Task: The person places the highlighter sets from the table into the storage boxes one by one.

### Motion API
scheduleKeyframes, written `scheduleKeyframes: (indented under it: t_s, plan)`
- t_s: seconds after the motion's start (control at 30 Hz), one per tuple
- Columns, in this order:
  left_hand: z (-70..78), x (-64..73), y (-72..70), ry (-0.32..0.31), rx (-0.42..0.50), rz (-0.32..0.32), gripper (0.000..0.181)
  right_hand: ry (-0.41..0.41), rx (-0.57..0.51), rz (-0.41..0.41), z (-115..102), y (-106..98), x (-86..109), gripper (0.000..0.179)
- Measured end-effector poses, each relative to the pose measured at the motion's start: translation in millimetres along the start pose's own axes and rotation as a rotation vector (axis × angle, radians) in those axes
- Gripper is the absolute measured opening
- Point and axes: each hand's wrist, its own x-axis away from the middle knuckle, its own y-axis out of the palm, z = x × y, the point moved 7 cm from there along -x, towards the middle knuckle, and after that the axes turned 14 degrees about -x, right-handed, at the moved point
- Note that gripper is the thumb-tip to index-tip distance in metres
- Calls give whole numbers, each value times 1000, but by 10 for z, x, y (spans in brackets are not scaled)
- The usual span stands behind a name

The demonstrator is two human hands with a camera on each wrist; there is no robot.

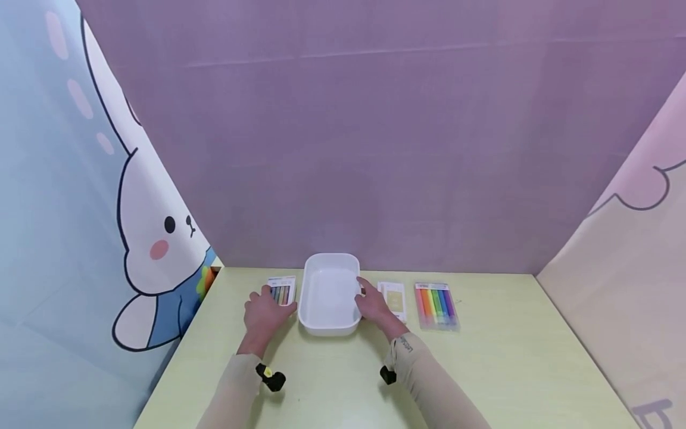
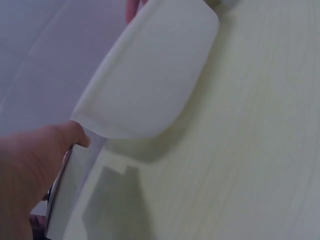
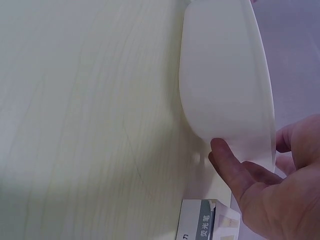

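A white plastic basin point(image 1: 329, 328) stands between the two hands. My left hand point(image 1: 266, 314) pinches a small white-framed box of coloured sticks point(image 1: 288, 280), just left of the basin. In the left wrist view the thumb lies on the edge of this tilted box point(image 2: 72, 187), the other fingers mostly hidden behind it. My right hand point(image 1: 373, 302) grips the basin's right side at the rim. The right wrist view has its fingers point(image 3: 227, 162) against the outer wall of the basin point(image 3: 225, 75), with other digits at the rim.
Right of the basin lies a white box with a yellowish panel point(image 1: 395, 298), partly behind the right wrist. Farther right is a clear pack of rainbow-coloured highlighters point(image 1: 436, 305). The pale wooden table point(image 1: 514, 357) meets a purple curtain point(image 1: 343, 149) at its back edge.
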Motion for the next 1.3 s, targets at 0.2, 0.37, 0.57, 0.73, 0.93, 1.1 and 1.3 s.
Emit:
scheduleKeyframes:
  t_s: [0.2,0.37,0.57,0.73,0.93,1.1,1.3]
  plan:
    - [80,34,-122,-7,-11,18,93,2,-2,-14,5,-3,-2,55]
    - [195,70,-260,-11,-9,53,92,4,-15,-12,14,-24,-4,56]
    - [353,121,-425,0,11,81,90,-12,-19,-12,23,-12,-7,56]
    - [519,172,-464,15,26,57,91,-19,-44,-33,6,23,19,55]
    - [768,174,-442,27,38,36,93,-36,-34,-36,-30,-8,8,56]
    - [951,166,-492,41,31,33,96,-48,-37,-55,-88,26,9,56]
    - [1097,199,-438,56,21,43,94,-12,-33,-51,-73,23,47,56]
